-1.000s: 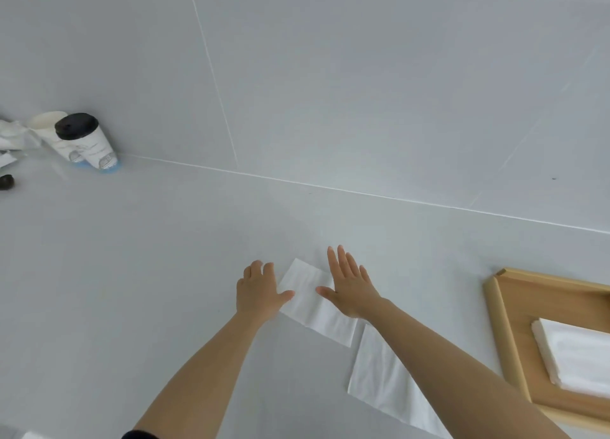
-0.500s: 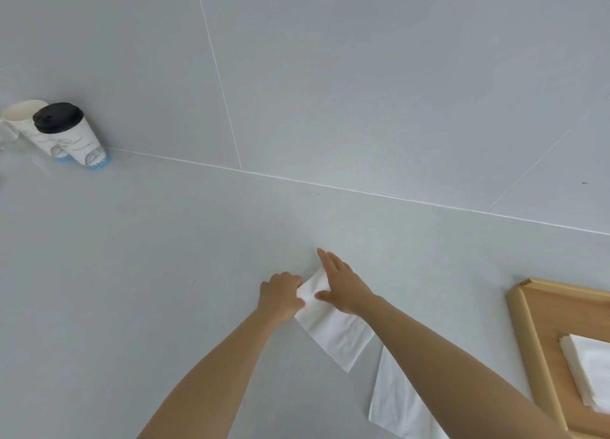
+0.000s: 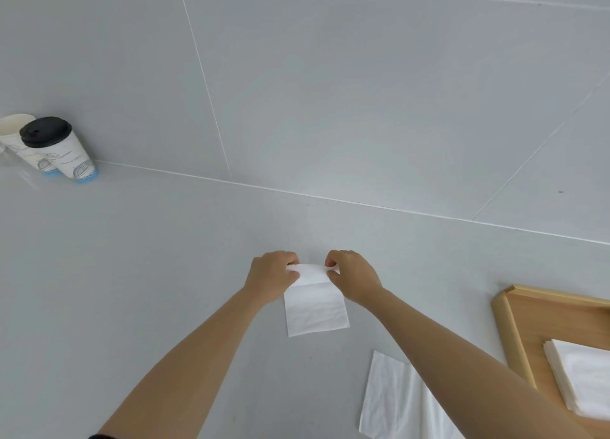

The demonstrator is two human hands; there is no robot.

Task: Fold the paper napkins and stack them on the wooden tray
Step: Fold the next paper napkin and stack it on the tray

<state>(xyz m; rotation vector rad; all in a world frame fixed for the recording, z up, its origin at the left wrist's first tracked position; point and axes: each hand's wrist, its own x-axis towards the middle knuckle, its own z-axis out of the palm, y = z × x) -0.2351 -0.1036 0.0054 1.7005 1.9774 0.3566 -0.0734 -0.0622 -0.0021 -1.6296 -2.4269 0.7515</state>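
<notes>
Pale grey tiled wall [image 3: 363, 92] – thin white seams (evenly lit) – meets grey counter [image 3: 132, 290].

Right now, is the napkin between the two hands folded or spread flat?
Being folded: both hands, left and right, pinch the napkin by its far edge, lifted and curling toward its near half.

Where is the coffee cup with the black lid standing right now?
In the head view, the lidded cup stands far left on the grey counter, against the wall, touching an open paper cup behind it.
</notes>
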